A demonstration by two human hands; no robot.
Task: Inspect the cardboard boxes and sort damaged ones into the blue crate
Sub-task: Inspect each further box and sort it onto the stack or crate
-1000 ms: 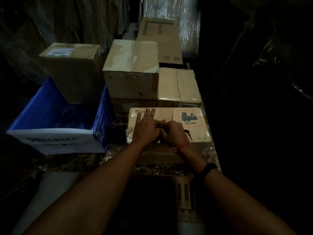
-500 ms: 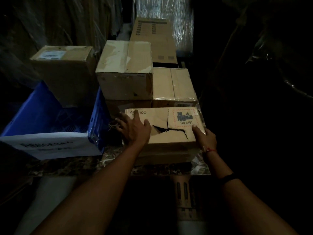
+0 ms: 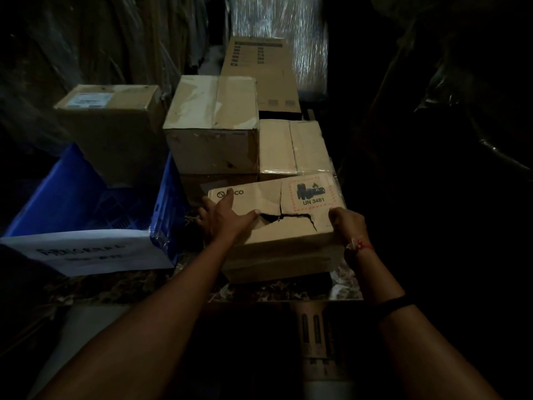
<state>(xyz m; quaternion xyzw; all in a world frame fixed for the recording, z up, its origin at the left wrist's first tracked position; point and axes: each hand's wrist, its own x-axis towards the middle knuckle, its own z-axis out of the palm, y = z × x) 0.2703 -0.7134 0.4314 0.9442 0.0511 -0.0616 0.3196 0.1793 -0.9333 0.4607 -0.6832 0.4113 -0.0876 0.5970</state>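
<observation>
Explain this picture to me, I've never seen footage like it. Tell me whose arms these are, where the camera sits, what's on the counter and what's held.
No machine here: a person wears one camera on the head, looking down at their own arms. The left hand lies on top of a cardboard box with a jagged tear across its top; the right hand grips the box's near right corner. Under it lies a mottled counter. Behind it stand more boxes; left is a blue crate with a paper sign on its front.
</observation>
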